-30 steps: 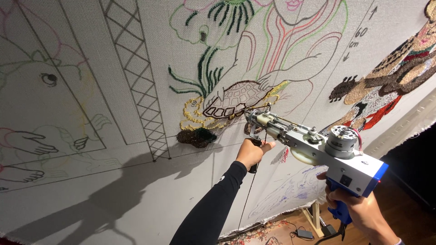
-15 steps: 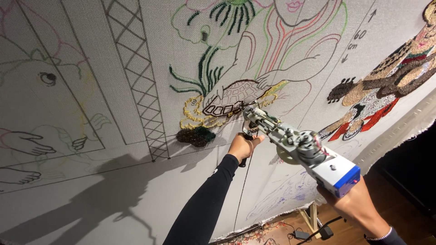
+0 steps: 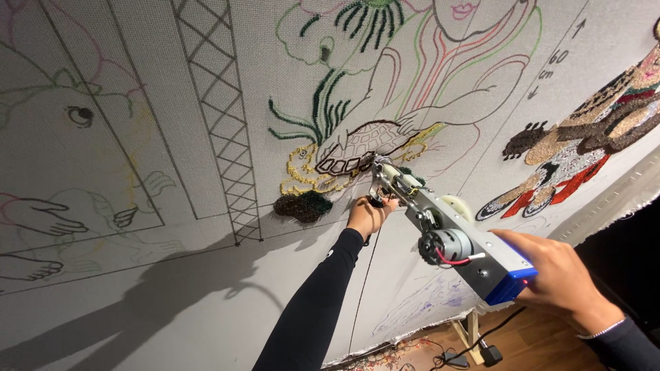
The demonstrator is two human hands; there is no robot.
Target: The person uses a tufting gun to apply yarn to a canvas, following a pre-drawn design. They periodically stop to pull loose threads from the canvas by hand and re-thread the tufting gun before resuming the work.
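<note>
A big pale cloth is stretched in front of me, tilted in my view, covered in drawn outlines, with wooden floor and a cable below its lower edge. Most of the drawing is bare line work: the lattice tower, the animal at left and the hands near the left edge have no yarn in them. Tufted so far are the green stems, the yellow loops, a dark patch, the turtle outline, and a fuller brown, red and white figure at right. By my reckoning only a small share is filled. My left hand is closed around the front grip of the tufting gun, whose needle end touches the cloth just beside the turtle. My right hand lies along the gun's blue rear, fingers wrapped over it; I can't see how firmly it grips. No containers show anywhere in view, so there are no contents to report.
</note>
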